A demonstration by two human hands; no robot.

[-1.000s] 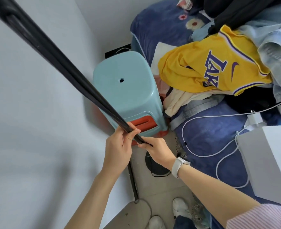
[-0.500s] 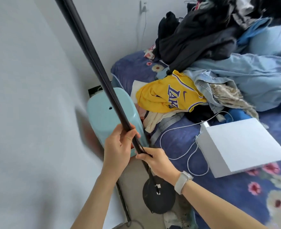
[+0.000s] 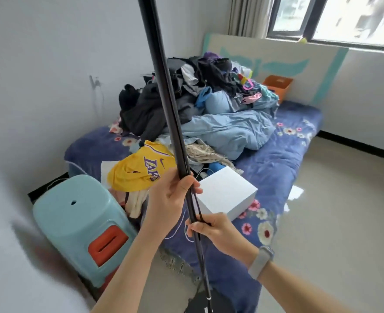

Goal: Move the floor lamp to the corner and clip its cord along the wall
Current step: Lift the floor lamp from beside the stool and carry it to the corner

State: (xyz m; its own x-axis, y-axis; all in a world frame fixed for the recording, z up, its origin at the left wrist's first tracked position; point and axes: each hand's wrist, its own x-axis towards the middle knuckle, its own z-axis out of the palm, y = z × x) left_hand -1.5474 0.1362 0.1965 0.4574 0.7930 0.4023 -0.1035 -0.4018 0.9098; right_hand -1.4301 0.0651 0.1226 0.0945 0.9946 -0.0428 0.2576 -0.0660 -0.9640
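Note:
The floor lamp's black pole (image 3: 164, 91) rises almost upright through the middle of the view, its top out of frame. Its round black base (image 3: 205, 301) shows at the bottom edge. My left hand (image 3: 170, 197) is wrapped around the pole at waist height. Just below it, my right hand (image 3: 211, 229) grips the pole together with the thin black cord (image 3: 197, 208) that runs down alongside it. The lamp stands between the bed and the left wall.
A light-blue plastic stool (image 3: 78, 224) stands left of the lamp against the grey wall (image 3: 28, 86). The low bed (image 3: 277, 159) carries piled clothes, a yellow jersey (image 3: 141, 168) and a white box (image 3: 226, 190). Bare floor (image 3: 333, 222) stretches to the right, below the window.
The pole has swung from a strong lean to nearly upright, and the view has lifted from the stool to the whole bed and window. Both hands kept their grip.

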